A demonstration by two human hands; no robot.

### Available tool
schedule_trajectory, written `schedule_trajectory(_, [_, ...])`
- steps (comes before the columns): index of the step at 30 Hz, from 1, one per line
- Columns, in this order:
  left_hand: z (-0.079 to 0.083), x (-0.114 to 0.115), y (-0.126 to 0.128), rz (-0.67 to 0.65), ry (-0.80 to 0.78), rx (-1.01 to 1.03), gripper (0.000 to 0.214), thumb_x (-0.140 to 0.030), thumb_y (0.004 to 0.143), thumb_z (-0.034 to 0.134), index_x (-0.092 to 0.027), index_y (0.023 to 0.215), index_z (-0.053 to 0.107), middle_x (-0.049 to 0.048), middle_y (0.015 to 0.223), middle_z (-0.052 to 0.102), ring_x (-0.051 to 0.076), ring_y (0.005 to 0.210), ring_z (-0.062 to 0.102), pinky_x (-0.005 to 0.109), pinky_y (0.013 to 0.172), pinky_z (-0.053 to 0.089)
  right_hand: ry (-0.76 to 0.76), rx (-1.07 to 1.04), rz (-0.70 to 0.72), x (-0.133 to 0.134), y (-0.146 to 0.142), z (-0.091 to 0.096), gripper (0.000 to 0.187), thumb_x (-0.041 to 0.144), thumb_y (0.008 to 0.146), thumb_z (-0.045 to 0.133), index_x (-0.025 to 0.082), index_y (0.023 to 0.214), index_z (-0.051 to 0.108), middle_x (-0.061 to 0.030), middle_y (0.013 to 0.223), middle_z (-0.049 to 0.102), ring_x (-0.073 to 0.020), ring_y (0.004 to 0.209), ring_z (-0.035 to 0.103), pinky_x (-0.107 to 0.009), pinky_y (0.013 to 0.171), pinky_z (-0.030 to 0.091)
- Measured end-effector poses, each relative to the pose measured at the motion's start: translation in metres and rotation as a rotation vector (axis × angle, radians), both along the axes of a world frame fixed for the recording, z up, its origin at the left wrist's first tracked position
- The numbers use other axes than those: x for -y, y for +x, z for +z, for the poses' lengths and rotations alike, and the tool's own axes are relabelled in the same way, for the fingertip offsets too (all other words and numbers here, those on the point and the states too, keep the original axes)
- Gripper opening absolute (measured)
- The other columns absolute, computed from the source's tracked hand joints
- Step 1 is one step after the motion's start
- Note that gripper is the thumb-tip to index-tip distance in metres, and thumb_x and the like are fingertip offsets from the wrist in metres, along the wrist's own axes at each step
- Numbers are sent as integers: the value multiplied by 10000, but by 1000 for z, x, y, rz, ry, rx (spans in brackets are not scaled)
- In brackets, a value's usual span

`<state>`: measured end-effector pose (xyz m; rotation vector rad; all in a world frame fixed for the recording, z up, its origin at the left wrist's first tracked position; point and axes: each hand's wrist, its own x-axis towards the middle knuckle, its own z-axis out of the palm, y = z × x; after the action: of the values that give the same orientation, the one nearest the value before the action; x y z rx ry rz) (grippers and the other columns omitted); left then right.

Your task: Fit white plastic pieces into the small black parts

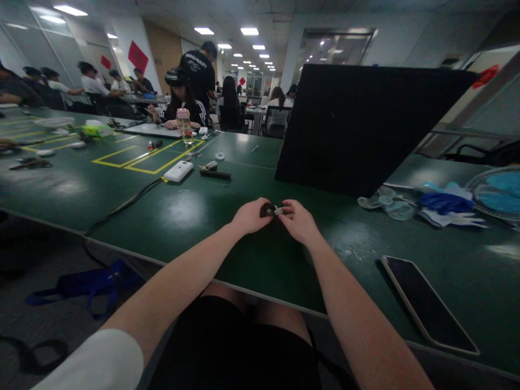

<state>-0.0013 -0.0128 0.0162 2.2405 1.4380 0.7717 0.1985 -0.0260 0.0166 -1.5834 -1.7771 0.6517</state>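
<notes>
My left hand [251, 215] is curled around a small dark rounded piece [266, 209], fingers closed on it, the hand resting on the counter [195, 216]. My right hand [298, 221] meets it from the other side, thumb and fingertips pinched on a small pale part [278, 210] that sits against the dark piece; what either part is, too small to tell. Both hands touch at the middle, directly ahead of me, near the counter's front edge. Right of my right hand, close to the edge, a phone [426, 303] lies face up, screen dark. Farther right and beyond it, clear round lids or discs [385, 205], then blue gloves [444, 203] on white ones, then a blue fan [498, 192] at the far side. Straight beyond my hands stands a large black board [357, 124], tilted. Left of my left hand and farther out, a white power bank [179, 170] with a dark cable [122, 206] trailing off the edge, and a dark bar-shaped item [215, 174] beside it. Yellow tape outlines [138, 157] mark the counter past those. Well beyond, a bottle with a pink lid [184, 125] and a seated person [182, 103]; other people at far tables. Below left, a blue bag [89, 281] on the floor.
</notes>
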Motion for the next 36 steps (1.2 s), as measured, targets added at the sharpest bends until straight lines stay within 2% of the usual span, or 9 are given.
schedule_trajectory(8, [3, 1, 0, 41, -15, -19, 456, -399, 859, 694, -267, 1279, 581, 46, 1178, 726, 241, 1075, 685, 357, 920, 536, -118, 104, -66, 0, 0, 4, 324, 409, 905, 673, 220, 1165, 703, -78, 985, 758, -235, 803, 705, -340, 659, 555])
schedule_trajectory(14, [5, 3, 1, 71, -49, -25, 448, -375, 858, 700, -278, 1275, 567, 32, 1179, 726, 227, 1056, 689, 337, 894, 539, 85, 45, -116, 3, 1, 11, 233, 364, 887, 671, 217, 1056, 735, -61, 1028, 740, -214, 876, 678, -334, 743, 547])
schedule_trajectory(18, [4, 2, 0, 72, -38, -27, 445, -369, 855, 703, -278, 1268, 565, 38, 1157, 730, 235, 1035, 695, 343, 871, 543, 145, 57, -100, 7, -1, 15, 207, 354, 900, 645, 213, 1015, 744, -51, 982, 738, -201, 834, 663, -344, 758, 537])
schedule_trajectory(28, [4, 2, -2, -1, -46, -1, 449, -354, 835, 721, -287, 1257, 585, 33, 1110, 738, 236, 1027, 705, 351, 903, 550, 125, 144, -35, 8, -6, 11, 211, 372, 915, 640, 235, 1030, 751, -38, 964, 739, -204, 817, 653, -340, 732, 509])
schedule_trajectory(36, [4, 2, -2, -6, -43, -19, 467, -369, 838, 715, -275, 1275, 581, 44, 1140, 735, 246, 1052, 701, 361, 909, 553, 56, 207, -81, 8, -6, 11, 208, 412, 900, 661, 227, 964, 733, -29, 883, 723, -184, 724, 621, -302, 621, 454])
